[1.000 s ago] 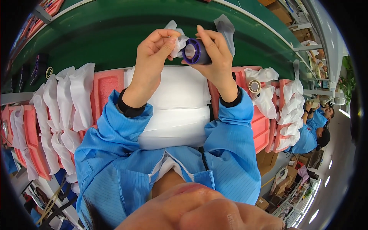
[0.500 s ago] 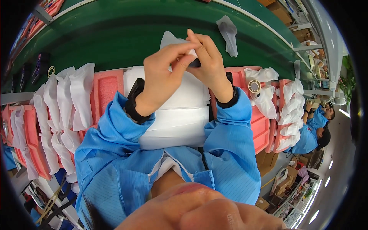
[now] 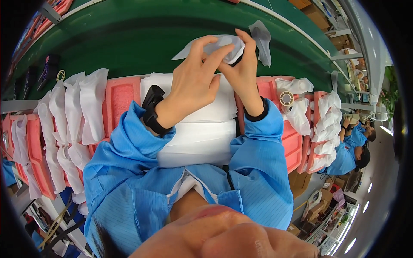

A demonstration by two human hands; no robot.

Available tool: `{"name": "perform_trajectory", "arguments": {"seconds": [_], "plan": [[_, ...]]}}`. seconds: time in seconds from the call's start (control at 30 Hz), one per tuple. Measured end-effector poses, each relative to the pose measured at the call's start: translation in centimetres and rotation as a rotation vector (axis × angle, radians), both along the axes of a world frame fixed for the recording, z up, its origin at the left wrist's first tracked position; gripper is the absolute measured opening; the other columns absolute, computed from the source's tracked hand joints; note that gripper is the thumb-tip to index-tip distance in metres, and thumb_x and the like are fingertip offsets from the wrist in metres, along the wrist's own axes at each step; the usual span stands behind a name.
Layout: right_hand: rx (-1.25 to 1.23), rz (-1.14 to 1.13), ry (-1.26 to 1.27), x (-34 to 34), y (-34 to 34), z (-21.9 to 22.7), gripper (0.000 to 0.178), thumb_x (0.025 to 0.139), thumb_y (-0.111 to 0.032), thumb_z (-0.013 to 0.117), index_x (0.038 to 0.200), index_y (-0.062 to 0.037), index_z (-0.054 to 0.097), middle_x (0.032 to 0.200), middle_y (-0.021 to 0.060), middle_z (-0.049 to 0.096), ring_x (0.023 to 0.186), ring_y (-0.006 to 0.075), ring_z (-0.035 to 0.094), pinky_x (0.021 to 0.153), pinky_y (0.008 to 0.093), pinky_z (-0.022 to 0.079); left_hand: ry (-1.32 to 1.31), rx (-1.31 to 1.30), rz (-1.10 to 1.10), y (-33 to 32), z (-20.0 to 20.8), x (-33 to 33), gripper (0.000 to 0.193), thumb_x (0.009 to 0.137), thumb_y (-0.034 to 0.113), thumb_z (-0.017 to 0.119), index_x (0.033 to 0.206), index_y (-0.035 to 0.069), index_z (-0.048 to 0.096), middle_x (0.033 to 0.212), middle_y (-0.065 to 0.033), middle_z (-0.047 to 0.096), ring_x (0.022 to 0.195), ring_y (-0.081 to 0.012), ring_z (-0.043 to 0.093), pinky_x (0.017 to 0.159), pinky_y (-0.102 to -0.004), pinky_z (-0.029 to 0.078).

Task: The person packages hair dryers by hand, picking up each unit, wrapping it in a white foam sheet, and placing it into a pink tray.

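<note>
A thin white translucent wrapping sheet or bag (image 3: 221,41) is held above the green bench, with a bit of something dark showing at its lower right edge; what that is stays mostly hidden. My right hand (image 3: 243,71) grips it from the right, thumb and fingers curved around it. My left hand (image 3: 193,86) has bent fingers pressed on the wrapping from the left, its thumb apart. Below both hands a stack of white sheets (image 3: 198,142) lies in front of my chest. Just beyond the right fingers lies another loose white wrapper (image 3: 261,43).
Pink foam trays (image 3: 122,99) flank the stack. Several white-wrapped pieces (image 3: 92,107) lie at the left, and more wrapped pieces (image 3: 327,116) at the right. A round tape roll (image 3: 286,98) sits on the right tray. Dark tools (image 3: 47,71) lie on the green bench (image 3: 142,43). Co-workers (image 3: 355,142) sit far right.
The wrapping has spread out between my hands and shifted slightly right. My left hand has turned, back upward, with its fingers now over the wrapping. The loose wrapper beyond has shifted slightly.
</note>
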State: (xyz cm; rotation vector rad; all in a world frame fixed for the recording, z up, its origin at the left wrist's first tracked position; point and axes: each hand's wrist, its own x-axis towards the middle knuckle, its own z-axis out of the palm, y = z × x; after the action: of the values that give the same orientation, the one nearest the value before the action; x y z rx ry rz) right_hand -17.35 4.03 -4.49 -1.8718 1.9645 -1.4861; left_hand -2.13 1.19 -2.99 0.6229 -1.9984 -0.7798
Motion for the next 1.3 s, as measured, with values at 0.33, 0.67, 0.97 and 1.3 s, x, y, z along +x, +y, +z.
{"name": "perform_trajectory", "arguments": {"seconds": [0.33, 0.67, 0.97, 1.3], "plan": [[0.001, 0.413, -0.240, 1.6, 0.9, 1.3, 0.072, 0.066, -0.010, 0.078, 0.128, -0.0030, 0.042, 0.115, 0.0118, 0.053, 0.105, 0.0226, 0.054, 0.087, 0.0332, 0.046, 0.328, 0.335, -0.410, -4.5, 0.6, 2.5, 0.046, 0.072, 0.003, 0.071, 0.115, 0.011, 0.058, 0.121, -0.0058, 0.052, 0.104, -0.0211, 0.056, 0.082, -0.0301, 0.048], [0.169, 0.163, 0.028, -0.8, 0.3, -0.4, 0.048, 0.071, -0.006, 0.072, 0.114, -0.0021, 0.052, 0.089, 0.0093, 0.063, 0.082, 0.0202, 0.064, 0.071, 0.0304, 0.050, 0.418, 0.307, -0.037, -4.4, 0.0, 2.3, 0.037, 0.073, 0.014, 0.077, 0.107, 0.011, 0.064, 0.120, -0.0069, 0.050, 0.103, -0.0196, 0.053, 0.083, -0.0290, 0.044], [0.098, 0.004, 0.198, 1.0, 0.6, 0.2, 0.031, 0.070, -0.006, 0.070, 0.095, -0.0009, 0.051, 0.081, 0.0169, 0.060, 0.072, 0.0379, 0.061, 0.060, 0.0397, 0.047, 0.260, -0.237, 0.185, -3.0, 0.3, 1.7, 0.018, 0.071, 0.014, 0.079, 0.085, 0.010, 0.068, 0.125, -0.0086, 0.048, 0.110, -0.0266, 0.049, 0.092, -0.0334, 0.038], [0.185, 0.119, -0.196, 1.6, 0.9, 0.6, 0.033, 0.078, -0.013, 0.070, 0.102, 0.0020, 0.052, 0.083, 0.0176, 0.062, 0.073, 0.0345, 0.064, 0.063, 0.0359, 0.049, 0.312, -0.147, 0.191, -3.4, -0.3, 1.7, 0.027, 0.071, 0.014, 0.078, 0.093, 0.010, 0.065, 0.116, -0.0098, 0.052, 0.101, -0.0229, 0.053, 0.076, -0.0321, 0.043]]}}
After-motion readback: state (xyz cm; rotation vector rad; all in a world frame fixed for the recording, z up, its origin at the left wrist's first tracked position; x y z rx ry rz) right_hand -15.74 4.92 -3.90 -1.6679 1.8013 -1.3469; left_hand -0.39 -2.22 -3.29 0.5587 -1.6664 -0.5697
